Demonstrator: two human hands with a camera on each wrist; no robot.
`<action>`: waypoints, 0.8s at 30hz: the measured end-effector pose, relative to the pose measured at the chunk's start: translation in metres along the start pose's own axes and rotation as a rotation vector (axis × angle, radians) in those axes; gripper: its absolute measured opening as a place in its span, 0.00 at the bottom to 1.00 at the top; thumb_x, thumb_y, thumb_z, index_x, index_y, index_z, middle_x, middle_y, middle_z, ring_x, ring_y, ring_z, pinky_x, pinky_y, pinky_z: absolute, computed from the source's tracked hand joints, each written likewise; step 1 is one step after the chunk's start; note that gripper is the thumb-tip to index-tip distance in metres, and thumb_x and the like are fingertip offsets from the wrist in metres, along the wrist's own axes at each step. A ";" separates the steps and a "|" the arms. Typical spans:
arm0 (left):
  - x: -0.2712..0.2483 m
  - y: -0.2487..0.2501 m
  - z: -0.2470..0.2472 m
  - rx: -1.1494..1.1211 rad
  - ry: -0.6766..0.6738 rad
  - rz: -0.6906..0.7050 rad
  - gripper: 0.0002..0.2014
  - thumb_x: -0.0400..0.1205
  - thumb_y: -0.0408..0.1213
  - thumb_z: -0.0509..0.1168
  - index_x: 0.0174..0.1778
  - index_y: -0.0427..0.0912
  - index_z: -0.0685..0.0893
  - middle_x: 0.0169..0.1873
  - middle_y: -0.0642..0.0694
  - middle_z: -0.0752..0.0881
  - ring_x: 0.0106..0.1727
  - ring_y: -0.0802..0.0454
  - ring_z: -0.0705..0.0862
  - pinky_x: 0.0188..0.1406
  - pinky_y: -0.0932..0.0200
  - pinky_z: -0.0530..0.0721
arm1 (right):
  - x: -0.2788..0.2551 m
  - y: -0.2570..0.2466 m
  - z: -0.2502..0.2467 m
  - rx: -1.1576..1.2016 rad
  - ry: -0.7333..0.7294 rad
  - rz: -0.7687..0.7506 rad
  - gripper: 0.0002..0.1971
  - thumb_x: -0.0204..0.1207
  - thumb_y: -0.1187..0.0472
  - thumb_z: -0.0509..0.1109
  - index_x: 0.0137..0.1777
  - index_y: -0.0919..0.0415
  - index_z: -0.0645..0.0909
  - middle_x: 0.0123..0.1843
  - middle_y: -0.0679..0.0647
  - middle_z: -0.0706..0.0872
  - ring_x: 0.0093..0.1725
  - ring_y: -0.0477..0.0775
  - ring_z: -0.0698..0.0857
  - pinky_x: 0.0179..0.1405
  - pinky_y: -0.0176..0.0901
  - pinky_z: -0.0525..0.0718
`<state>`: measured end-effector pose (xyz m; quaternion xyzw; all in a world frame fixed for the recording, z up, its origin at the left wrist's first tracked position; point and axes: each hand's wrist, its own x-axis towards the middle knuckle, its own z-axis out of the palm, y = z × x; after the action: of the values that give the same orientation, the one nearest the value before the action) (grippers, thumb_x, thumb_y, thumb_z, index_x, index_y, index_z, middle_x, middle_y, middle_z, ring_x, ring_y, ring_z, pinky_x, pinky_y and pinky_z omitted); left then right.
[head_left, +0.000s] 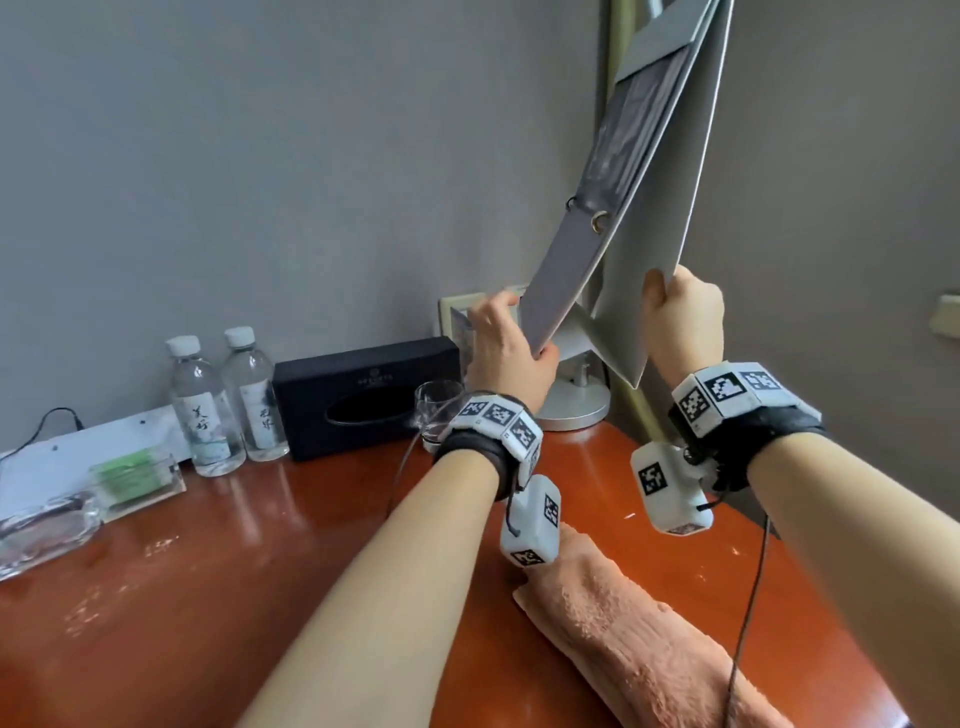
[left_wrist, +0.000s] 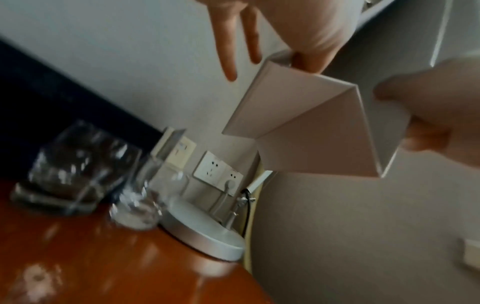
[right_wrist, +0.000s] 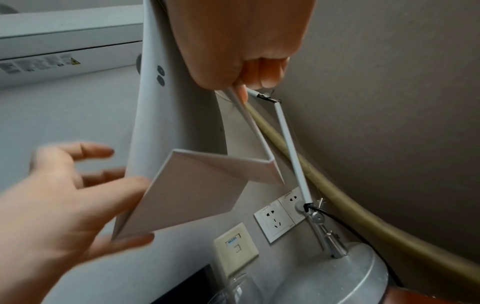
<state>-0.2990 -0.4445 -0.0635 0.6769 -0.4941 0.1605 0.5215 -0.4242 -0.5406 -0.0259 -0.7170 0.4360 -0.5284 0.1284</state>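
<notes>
A grey ring binder (head_left: 665, 208) hangs open in the air above the desk, its spine up and its two covers spread downward. My left hand (head_left: 511, 340) pinches the bottom corner of the left cover (right_wrist: 194, 189), thumb under the edge and the other fingers stretched out behind it. My right hand (head_left: 680, 317) is a fist curled round the lower edge of the right cover (left_wrist: 376, 133). The metal rings (head_left: 600, 221) show between the covers, with a dark page inside. In the right wrist view the right hand (right_wrist: 246, 51) grips the cover's thin edge.
Below lies the orange wooden desk (head_left: 208, 597). Along the wall stand two water bottles (head_left: 208, 410), a black tissue box (head_left: 363, 395), a glass (head_left: 436, 410) and a lamp base (head_left: 576, 405). A folded peach towel (head_left: 649, 649) lies near me. Wall sockets (right_wrist: 275, 222) sit behind the lamp.
</notes>
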 end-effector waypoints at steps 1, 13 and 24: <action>-0.001 0.002 0.003 -0.018 -0.031 -0.133 0.26 0.75 0.37 0.70 0.65 0.42 0.65 0.65 0.41 0.71 0.52 0.39 0.84 0.42 0.46 0.86 | 0.002 0.004 0.002 -0.002 0.003 0.003 0.15 0.84 0.60 0.52 0.43 0.70 0.75 0.43 0.74 0.80 0.38 0.62 0.69 0.39 0.43 0.62; 0.006 0.003 0.035 0.638 -0.747 -0.229 0.17 0.87 0.41 0.51 0.59 0.36 0.81 0.57 0.39 0.84 0.52 0.42 0.83 0.53 0.50 0.80 | 0.015 0.033 0.033 -0.167 -0.181 -0.229 0.17 0.85 0.59 0.54 0.51 0.74 0.77 0.44 0.75 0.83 0.45 0.72 0.81 0.39 0.48 0.71; 0.025 -0.024 0.056 0.617 -0.900 -0.224 0.17 0.87 0.37 0.52 0.65 0.33 0.78 0.63 0.37 0.82 0.64 0.39 0.81 0.62 0.50 0.78 | 0.031 0.042 0.066 -0.242 -0.228 -0.304 0.18 0.85 0.58 0.54 0.48 0.73 0.78 0.42 0.74 0.84 0.44 0.73 0.82 0.44 0.54 0.77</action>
<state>-0.2840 -0.5058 -0.0811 0.8482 -0.5234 -0.0635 0.0505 -0.3856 -0.6071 -0.0592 -0.8398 0.3659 -0.4010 0.0085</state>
